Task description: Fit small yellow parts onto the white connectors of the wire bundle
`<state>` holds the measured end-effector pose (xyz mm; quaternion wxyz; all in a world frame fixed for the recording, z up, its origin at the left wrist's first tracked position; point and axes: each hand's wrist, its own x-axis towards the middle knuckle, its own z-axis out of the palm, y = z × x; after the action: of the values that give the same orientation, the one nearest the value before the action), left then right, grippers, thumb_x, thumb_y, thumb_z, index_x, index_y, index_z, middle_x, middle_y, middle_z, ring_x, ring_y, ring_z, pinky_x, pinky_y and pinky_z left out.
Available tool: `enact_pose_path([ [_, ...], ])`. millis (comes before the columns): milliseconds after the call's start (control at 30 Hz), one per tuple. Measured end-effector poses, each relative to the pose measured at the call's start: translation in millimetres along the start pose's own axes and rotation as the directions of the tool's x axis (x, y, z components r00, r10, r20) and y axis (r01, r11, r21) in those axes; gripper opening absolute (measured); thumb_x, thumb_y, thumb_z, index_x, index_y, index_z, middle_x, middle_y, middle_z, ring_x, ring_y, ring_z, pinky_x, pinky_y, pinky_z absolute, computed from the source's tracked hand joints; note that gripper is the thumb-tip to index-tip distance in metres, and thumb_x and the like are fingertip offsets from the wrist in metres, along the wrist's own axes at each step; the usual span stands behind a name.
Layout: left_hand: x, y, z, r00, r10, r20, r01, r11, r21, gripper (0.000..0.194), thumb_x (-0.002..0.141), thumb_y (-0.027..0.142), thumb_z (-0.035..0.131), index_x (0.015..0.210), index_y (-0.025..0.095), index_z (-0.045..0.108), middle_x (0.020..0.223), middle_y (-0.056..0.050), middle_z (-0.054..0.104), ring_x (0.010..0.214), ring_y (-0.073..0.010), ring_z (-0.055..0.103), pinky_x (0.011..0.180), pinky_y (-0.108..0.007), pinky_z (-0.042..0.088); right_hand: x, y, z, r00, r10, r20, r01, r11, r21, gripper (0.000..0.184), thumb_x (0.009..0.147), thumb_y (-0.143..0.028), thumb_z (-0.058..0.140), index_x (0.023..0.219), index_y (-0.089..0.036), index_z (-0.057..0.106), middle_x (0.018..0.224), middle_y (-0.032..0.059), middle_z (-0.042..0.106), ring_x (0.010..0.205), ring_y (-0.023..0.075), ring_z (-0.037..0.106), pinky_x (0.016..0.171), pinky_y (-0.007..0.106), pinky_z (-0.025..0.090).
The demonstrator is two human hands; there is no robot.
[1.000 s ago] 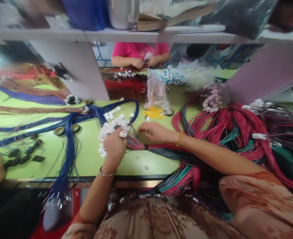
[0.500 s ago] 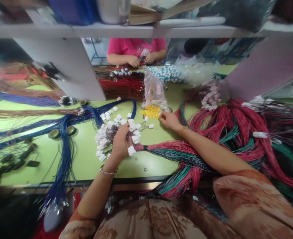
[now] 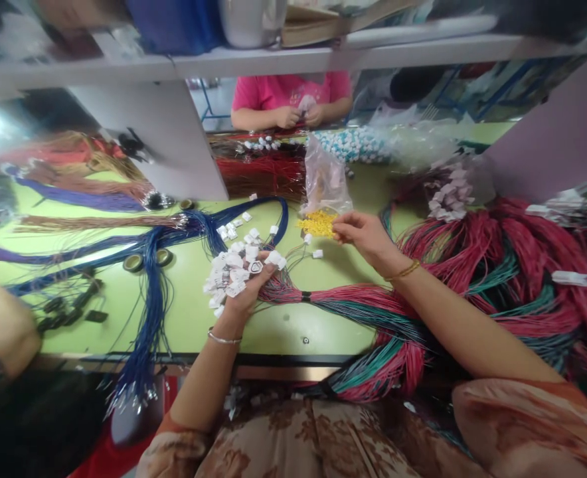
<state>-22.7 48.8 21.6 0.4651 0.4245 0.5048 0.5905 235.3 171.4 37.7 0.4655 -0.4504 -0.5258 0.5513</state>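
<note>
My left hand (image 3: 248, 292) is closed around the connector end of a wire bundle; its white plastic connectors (image 3: 228, 269) fan out over the fingers and thumb. From there the red, green and dark wires (image 3: 353, 302) run right across the table, bound by a black tie (image 3: 306, 297). My right hand (image 3: 360, 236) is up beside a small heap of yellow plastic pieces (image 3: 316, 224), thumb and fingertips pinched together. Whatever is between those fingertips is too small to make out. A few loose white connectors (image 3: 317, 253) lie between the two hands.
A clear plastic bag (image 3: 326, 176) stands behind the yellow heap. Blue wires (image 3: 157, 285) and tape rolls (image 3: 133, 263) lie at left, a large pile of red and green wires (image 3: 497, 265) at right. Across the table sits a person in pink (image 3: 293, 93). A shelf (image 3: 373, 56) spans above.
My left hand has turned, bringing the connectors up with their faces showing. My right hand has lifted slightly off the yellow heap, fingers pinched. The whole view has shifted a little.
</note>
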Motion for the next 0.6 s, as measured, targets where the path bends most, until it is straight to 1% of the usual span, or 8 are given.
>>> enact_pose_path([
  [100,0,3,1.7,1.0,-0.005,0.01,0.005,1.0,-0.025,0.028,0.07,0.038,0.082,0.088,0.02,0.069,0.092,-0.003,0.072,0.088,-0.0191,0.068,0.092,-0.037,0.056,-21,-13,24,0.985,0.051,0.167,-0.08,0.982,0.172,0.028,0.066,-0.031,0.087,0.083,-0.018,0.07,0.07,-0.0017,0.065,0.057,0.0096,0.058,0.055,0.025,0.05],
  [200,-1,3,6.1,0.999,-0.025,-0.023,0.021,0.991,-0.132,0.031,0.064,0.028,0.085,0.087,0.021,0.067,0.088,0.0,0.07,0.084,-0.0163,0.067,0.088,-0.034,0.057,-38,-10,53,0.946,0.074,0.314,-0.155,0.958,0.242,0.03,0.069,-0.036,0.088,0.087,-0.018,0.071,0.07,-0.0022,0.065,0.057,0.0088,0.057,0.054,0.024,0.049],
  [300,1,-6,8.9,0.98,-0.078,-0.181,0.033,0.971,-0.236,0.037,0.06,0.023,0.085,0.092,0.021,0.065,0.083,0.004,0.069,0.073,-0.0114,0.064,0.078,-0.029,0.056,-44,8,77,0.928,0.136,0.347,-0.239,0.932,0.273,0.035,0.066,-0.037,0.089,0.085,-0.016,0.068,0.068,-0.003,0.064,0.056,0.0081,0.057,0.053,0.022,0.046],
  [367,3,-13,7.3,0.954,-0.129,-0.269,0.066,0.971,-0.232,0.037,0.062,0.026,0.083,0.095,0.02,0.066,0.083,0.003,0.07,0.066,-0.0093,0.061,0.07,-0.027,0.054,-42,20,87,0.923,0.196,0.332,-0.293,0.915,0.276,0.039,0.061,-0.036,0.091,0.083,-0.016,0.066,0.067,-0.0037,0.064,0.055,0.0079,0.057,0.052,0.022,0.045],
  [400,4,-17,5.1,0.948,-0.157,-0.276,0.1,0.972,-0.211,0.039,0.062,0.027,0.083,0.097,0.019,0.067,0.084,0.002,0.071,0.064,-0.0092,0.061,0.068,-0.027,0.053,-40,24,90,0.921,0.217,0.325,-0.312,0.908,0.278,0.039,0.06,-0.034,0.092,0.082,-0.016,0.065,0.067,-0.0038,0.064,0.055,0.008,0.057,0.052,0.022,0.045],
  [500,7,-22,-4.7,0.971,-0.202,-0.132,0.191,0.978,-0.085,0.047,0.059,0.028,0.087,0.101,0.016,0.07,0.093,-0.004,0.075,0.076,-0.0148,0.068,0.076,-0.032,0.057,-37,29,91,0.917,0.233,0.323,-0.333,0.893,0.303,0.035,0.062,-0.031,0.09,0.079,-0.016,0.063,0.067,-0.0025,0.065,0.056,0.0082,0.057,0.053,0.022,0.045],
  [567,7,-20,-10.8,0.985,-0.168,-0.035,0.169,0.985,0.038,0.049,0.059,0.029,0.088,0.103,0.015,0.072,0.095,-0.008,0.077,0.086,-0.0201,0.071,0.083,-0.037,0.059,-36,27,90,0.914,0.229,0.335,-0.341,0.881,0.329,0.033,0.064,-0.029,0.089,0.079,-0.015,0.064,0.066,-0.0021,0.064,0.058,0.0086,0.058,0.055,0.022,0.046],
  [600,6,-17,-12.7,0.991,-0.135,-0.019,0.136,0.985,0.103,0.047,0.06,0.03,0.088,0.102,0.015,0.073,0.095,-0.008,0.077,0.09,-0.0222,0.072,0.086,-0.04,0.059,-37,25,89,0.911,0.227,0.343,-0.345,0.875,0.338,0.032,0.064,-0.028,0.089,0.081,-0.015,0.065,0.066,-0.0023,0.064,0.059,0.0087,0.058,0.055,0.022,0.046],
])
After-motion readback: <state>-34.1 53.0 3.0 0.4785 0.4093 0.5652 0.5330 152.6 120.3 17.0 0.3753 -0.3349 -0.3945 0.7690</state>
